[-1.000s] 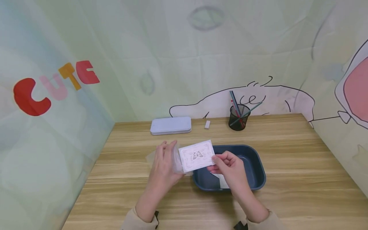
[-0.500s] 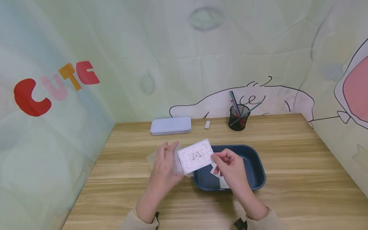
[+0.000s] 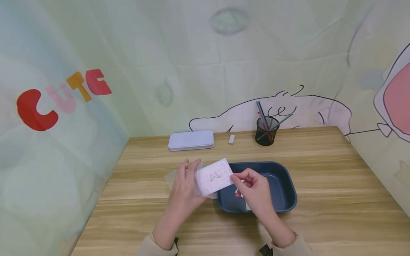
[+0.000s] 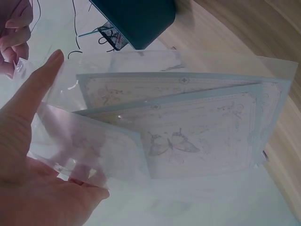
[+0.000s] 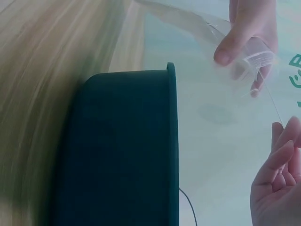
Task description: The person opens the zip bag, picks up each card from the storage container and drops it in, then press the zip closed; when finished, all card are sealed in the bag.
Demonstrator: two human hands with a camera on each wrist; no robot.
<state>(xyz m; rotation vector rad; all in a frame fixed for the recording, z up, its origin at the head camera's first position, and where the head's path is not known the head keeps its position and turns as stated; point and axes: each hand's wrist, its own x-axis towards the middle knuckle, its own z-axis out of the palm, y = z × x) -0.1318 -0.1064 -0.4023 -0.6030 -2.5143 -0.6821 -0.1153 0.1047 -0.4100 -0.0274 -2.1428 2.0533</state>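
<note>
My left hand (image 3: 184, 188) grips a clear plastic bag (image 4: 127, 61) by its mouth. Several cards with pale blue borders (image 4: 188, 117) show through the film in the left wrist view, the front one printed with a butterfly. Between thumb and fingers, my right hand (image 3: 254, 190) pinches the right edge of a white butterfly card (image 3: 214, 176), whose left end overlaps the bag's mouth beside my left hand. Beneath the right hand, the dark blue tray (image 3: 282, 188) has white card pieces (image 3: 248, 206) in it, partly hidden by that hand.
Along the back of the wooden table (image 3: 336, 170) are a pale flat pencil case (image 3: 191, 139), a small white eraser (image 3: 231, 139) and a black mesh pen holder (image 3: 265, 135) with several pencils. A printed curtain (image 3: 153, 53) hangs behind and at the sides.
My right hand has moved left with the butterfly card, which now reaches further over the bag's mouth. My left hand stays nearly in place with the bag.
</note>
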